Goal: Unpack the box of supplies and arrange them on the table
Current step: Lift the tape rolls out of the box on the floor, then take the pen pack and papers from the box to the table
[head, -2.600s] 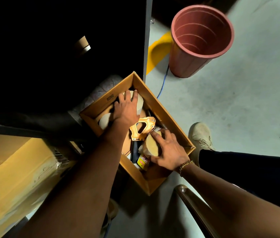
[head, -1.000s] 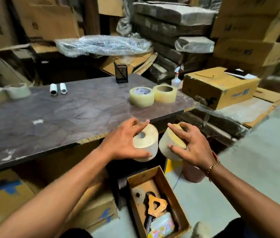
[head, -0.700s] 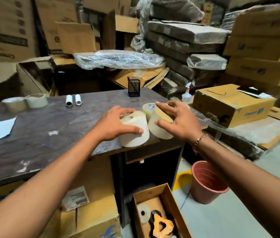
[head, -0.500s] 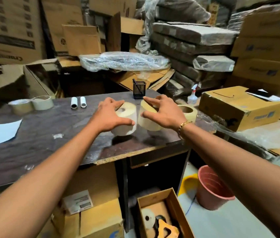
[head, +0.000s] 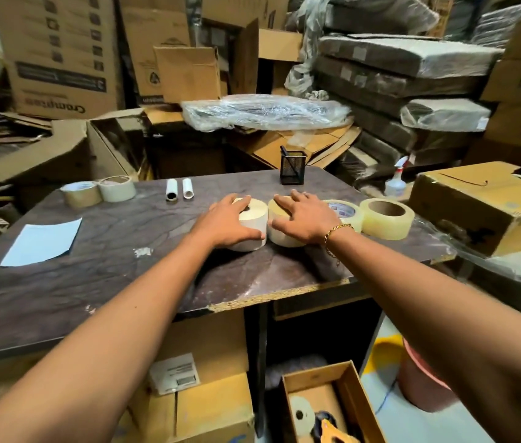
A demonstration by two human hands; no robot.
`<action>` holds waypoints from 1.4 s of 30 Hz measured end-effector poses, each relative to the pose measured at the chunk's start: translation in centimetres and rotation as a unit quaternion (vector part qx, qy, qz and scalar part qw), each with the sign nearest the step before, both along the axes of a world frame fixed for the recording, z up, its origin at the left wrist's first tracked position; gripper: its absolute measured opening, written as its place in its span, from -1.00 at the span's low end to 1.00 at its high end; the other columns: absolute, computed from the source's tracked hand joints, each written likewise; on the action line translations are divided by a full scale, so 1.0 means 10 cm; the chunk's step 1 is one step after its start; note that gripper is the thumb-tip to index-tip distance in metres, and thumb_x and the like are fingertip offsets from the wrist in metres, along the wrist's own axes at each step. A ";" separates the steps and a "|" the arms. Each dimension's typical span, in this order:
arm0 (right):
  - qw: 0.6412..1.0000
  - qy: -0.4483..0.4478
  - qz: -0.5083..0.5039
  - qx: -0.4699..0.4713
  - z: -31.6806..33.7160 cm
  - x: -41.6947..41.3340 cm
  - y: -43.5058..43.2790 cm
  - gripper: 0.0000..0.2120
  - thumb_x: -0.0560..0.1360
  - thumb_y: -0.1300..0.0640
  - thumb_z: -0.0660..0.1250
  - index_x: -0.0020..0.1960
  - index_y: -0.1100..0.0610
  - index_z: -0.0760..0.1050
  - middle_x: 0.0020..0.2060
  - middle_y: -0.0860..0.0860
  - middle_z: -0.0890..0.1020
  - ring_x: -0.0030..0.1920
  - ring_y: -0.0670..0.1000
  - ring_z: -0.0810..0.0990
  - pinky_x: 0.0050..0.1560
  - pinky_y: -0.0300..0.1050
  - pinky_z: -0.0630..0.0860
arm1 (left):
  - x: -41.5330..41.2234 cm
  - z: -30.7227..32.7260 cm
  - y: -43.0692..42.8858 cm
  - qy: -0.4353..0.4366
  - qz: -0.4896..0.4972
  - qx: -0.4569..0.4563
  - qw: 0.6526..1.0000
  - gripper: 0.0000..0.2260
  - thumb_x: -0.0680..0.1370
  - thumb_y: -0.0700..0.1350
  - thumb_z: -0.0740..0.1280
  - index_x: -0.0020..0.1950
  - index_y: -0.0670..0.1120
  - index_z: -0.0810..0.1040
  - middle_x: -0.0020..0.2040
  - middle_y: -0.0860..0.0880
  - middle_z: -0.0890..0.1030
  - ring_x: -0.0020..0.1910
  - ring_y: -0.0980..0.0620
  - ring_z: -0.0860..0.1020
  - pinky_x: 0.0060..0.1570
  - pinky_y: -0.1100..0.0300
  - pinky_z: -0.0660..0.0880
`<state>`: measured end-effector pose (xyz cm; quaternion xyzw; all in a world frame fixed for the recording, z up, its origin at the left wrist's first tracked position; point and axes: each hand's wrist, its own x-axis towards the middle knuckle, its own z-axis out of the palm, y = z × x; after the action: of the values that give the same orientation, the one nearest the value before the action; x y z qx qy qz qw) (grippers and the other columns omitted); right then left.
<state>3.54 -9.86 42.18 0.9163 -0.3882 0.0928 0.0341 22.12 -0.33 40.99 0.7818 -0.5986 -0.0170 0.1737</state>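
A: Background, rear: stacked cardboard cartons (head: 60,55); plastic-wrapped bundle (head: 265,115); wrapped flat packs (head: 406,62), piled right
B: Floor, right: pink bucket (head: 419,382); blue cable (head: 385,394). Spray bottle (head: 396,182) beside sealed carton (head: 483,203)

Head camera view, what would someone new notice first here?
Two bare hands, left hand and right hand, each pressing a pale roll, left roll and right roll, side by side mid-table. Two tape rolls sit to their right; stacked cardboard boxes crowd behind, and an open box stands on the floor below.
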 end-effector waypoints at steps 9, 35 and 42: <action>0.980 -0.190 0.056 -0.027 -0.02 -0.51 0.27 -0.42 0.50 -0.25 0.25 0.44 -0.04 0.33 0.32 0.02 0.46 0.33 0.07 0.40 0.30 0.07 0.40 | -0.50 0.00 0.35 -0.054 -0.005 -0.160 0.986 -0.24 0.43 0.38 0.27 0.54 0.09 0.18 0.47 -0.01 0.31 0.46 -0.09 0.23 0.34 -0.16 0.26; 0.859 -0.326 -0.278 0.280 -3.59 -2.57 1.16 -0.67 0.46 -0.16 0.21 -0.30 0.06 0.49 -0.44 0.03 0.58 -0.33 0.08 0.57 -0.22 0.13 0.53 | -2.23 -3.24 0.44 0.117 -0.195 0.147 0.963 -0.80 0.48 0.07 0.29 0.07 0.13 0.55 0.05 0.06 0.65 0.06 -0.06 0.59 -0.04 0.11 0.51; 0.824 -0.263 -0.380 0.326 -4.62 -2.95 1.43 -0.75 0.48 -0.01 0.28 0.14 -0.07 0.53 0.05 -0.02 0.65 0.04 0.05 0.62 0.10 -0.04 0.54 | -2.64 -4.62 0.33 0.151 -0.243 0.362 0.887 -0.77 0.50 -0.08 0.32 0.14 0.05 0.56 0.15 -0.08 0.62 0.13 -0.16 0.57 0.04 0.11 0.50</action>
<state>-25.94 4.44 -4.02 0.5944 -0.7078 0.1782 -0.3376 -4.25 3.01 -5.16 0.6082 -0.6888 -0.3923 -0.0424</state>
